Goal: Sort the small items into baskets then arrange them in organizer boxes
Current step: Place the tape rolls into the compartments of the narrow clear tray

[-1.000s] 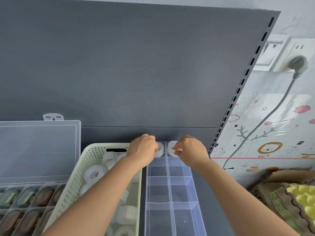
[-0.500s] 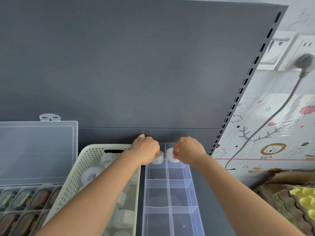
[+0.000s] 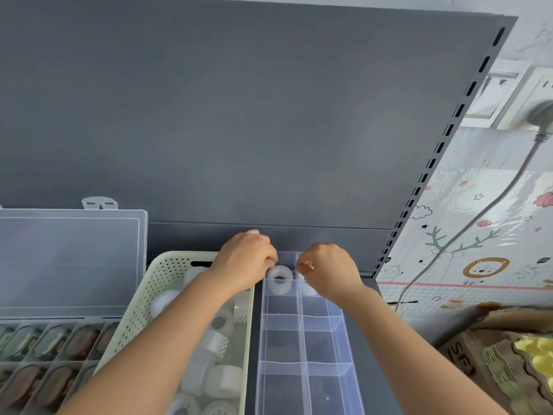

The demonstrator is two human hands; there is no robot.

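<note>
A clear organizer box (image 3: 311, 366) with several compartments lies on the grey shelf. To its left a cream perforated basket (image 3: 149, 295) holds several white tape rolls (image 3: 223, 380). One tape roll (image 3: 279, 279) stands tilted in the box's far left compartment, and the curled fingertips of my left hand (image 3: 245, 260) pinch its far rim. My right hand (image 3: 327, 269) curls over a second tape roll (image 3: 307, 289) in the far right compartment. That roll is mostly hidden under the hand. The nearer compartments hold nothing.
An open clear case (image 3: 48, 348) with brown and green items in its slots sits at the left, lid (image 3: 68, 259) raised. The grey back panel (image 3: 239, 115) rises right behind the box. A cardboard carton (image 3: 508, 357), wall socket (image 3: 535, 100) and cable (image 3: 466, 232) are at the right.
Both hands have lowered their tape rolls into the far compartments of the clear box. The left roll now shows almost fully beside my fingers.
</note>
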